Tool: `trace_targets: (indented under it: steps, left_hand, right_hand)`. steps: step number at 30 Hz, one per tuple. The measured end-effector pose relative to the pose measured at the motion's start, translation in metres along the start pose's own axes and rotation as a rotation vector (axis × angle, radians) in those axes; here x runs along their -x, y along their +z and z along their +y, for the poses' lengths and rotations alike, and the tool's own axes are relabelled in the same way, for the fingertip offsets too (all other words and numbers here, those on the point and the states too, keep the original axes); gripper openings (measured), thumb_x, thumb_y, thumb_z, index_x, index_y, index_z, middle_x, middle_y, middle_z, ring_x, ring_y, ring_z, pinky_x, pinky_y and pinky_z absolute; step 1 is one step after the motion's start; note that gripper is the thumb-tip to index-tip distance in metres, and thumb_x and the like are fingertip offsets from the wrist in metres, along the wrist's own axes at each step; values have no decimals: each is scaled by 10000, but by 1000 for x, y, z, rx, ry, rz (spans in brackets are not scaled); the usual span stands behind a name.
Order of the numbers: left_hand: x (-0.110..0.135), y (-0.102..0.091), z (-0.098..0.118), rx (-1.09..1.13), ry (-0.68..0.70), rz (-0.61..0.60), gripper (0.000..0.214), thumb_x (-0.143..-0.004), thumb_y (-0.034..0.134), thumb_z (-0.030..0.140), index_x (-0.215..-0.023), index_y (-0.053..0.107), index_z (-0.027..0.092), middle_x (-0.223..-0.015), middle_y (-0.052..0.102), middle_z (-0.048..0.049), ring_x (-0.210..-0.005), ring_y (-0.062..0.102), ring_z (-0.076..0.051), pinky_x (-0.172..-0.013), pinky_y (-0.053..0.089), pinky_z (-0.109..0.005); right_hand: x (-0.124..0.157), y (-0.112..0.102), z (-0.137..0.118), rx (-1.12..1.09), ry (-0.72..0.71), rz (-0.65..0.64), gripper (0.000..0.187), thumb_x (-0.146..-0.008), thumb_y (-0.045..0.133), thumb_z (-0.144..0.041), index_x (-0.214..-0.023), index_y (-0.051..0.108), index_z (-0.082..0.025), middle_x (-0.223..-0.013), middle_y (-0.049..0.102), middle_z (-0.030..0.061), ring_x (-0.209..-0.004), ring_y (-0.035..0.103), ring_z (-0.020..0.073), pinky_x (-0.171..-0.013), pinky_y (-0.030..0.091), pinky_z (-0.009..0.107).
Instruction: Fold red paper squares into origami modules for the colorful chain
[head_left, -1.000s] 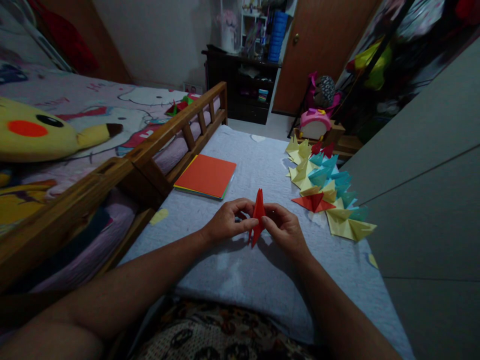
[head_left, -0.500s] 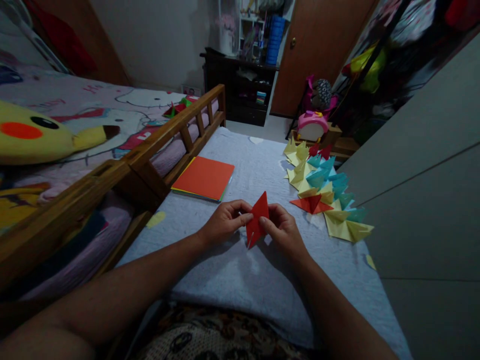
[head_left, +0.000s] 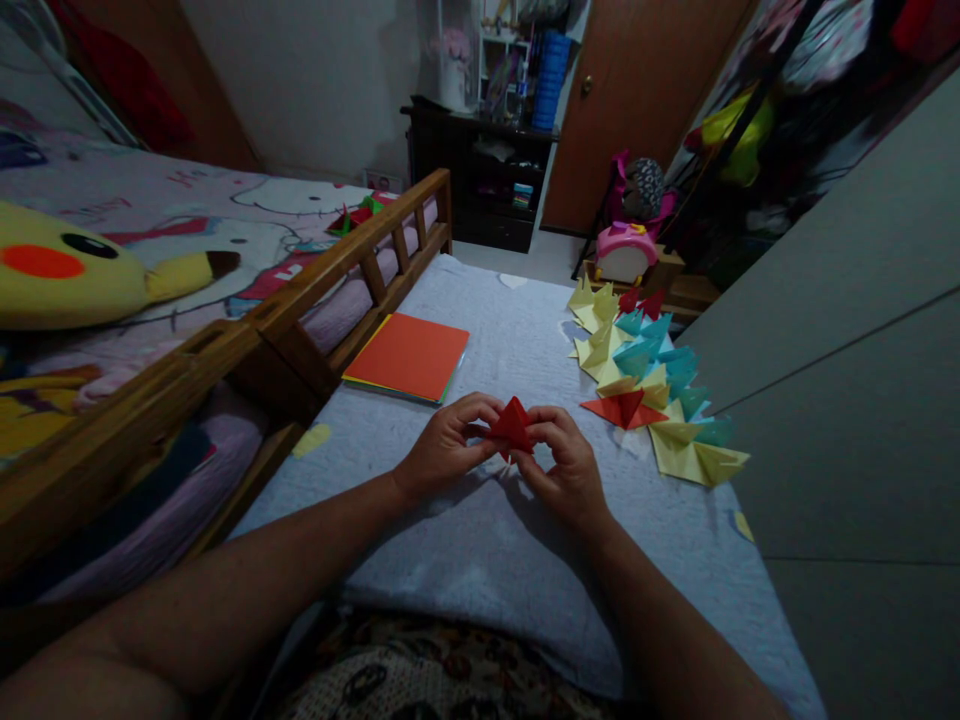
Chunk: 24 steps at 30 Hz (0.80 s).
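Note:
A small piece of folded red origami paper point(head_left: 514, 424) is held just above the cloth, its upper part showing as a triangle. My left hand point(head_left: 455, 440) pinches its left side between thumb and fingers. On the right side, my right hand point(head_left: 566, 462) grips it the same way. Part of the paper's lower end is hidden by the fingertips. To the right lie several folded paper cranes: yellow ones point(head_left: 697, 452), blue ones point(head_left: 645, 350) and a red one point(head_left: 626, 408). A stack of square coloured paper point(head_left: 409, 356), orange on top, rests to the left.
A pale blue cloth point(head_left: 480, 560) covers the surface before me. Along its left runs a wooden bed rail point(head_left: 352, 270), with a yellow plush toy point(head_left: 82, 262) on the bed behind. A white cabinet side point(head_left: 847, 420) stands at the right, a dark cabinet point(head_left: 480, 180) at the back.
The red paper has been turned between my fingers, from a long upright diamond to a shorter triangle. My right fingers have shifted around it; both hands remain near the same spot.

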<state>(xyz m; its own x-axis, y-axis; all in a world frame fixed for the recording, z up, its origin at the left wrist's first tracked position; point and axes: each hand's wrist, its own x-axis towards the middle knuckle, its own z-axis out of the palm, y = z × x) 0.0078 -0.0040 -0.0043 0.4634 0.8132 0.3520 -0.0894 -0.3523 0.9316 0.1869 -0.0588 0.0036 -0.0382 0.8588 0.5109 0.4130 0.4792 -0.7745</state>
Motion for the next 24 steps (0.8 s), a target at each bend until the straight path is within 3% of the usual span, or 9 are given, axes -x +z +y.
trace_targets:
  steps: [4, 9, 13, 20, 24]
  left_hand:
    - [2, 0, 3, -12, 46, 47, 90, -829, 734, 198, -823, 645, 186, -1048, 663, -60, -980, 645, -182, -849, 553, -316]
    - [0, 0, 9, -149, 86, -31, 84, -838, 744, 228, -885, 683, 194, -1003, 675, -50, -930, 635, -172, -792, 542, -296]
    - [0, -1, 10, -188, 108, -19, 69, -882, 717, 263, -912, 696, 204, -958, 679, -43, -898, 636, -168, -826, 531, -322]
    - [4, -1, 8, -178, 200, 55, 66, -909, 705, 266, -875, 683, 214, -964, 701, -32, -904, 654, -159, -821, 536, -309]
    - [4, -2, 11, -172, 234, 56, 60, -915, 705, 268, -900, 678, 216, -982, 705, -33, -928, 658, -161, -839, 527, -305]
  right_hand:
    - [2, 0, 0, 43, -43, 1, 136, -847, 638, -161, -938, 672, -257, -1037, 650, 57, -955, 637, 215, -810, 538, 367]
    - [3, -1, -2, 84, -100, 69, 135, -855, 632, -139, -904, 675, -258, -919, 613, 34, -864, 621, 193, -753, 531, 342]
    - [4, -1, -7, 116, -118, 82, 129, -873, 625, -142, -903, 669, -261, -905, 596, 32, -852, 620, 191, -746, 538, 347]
    - [7, -3, -7, 123, -138, 80, 223, -852, 628, -136, -1018, 651, -283, -1153, 622, 72, -1071, 634, 242, -920, 543, 434]
    - [7, -3, -7, 72, -149, 80, 255, -843, 629, -107, -1028, 637, -282, -1171, 631, 70, -1058, 643, 235, -914, 542, 424]
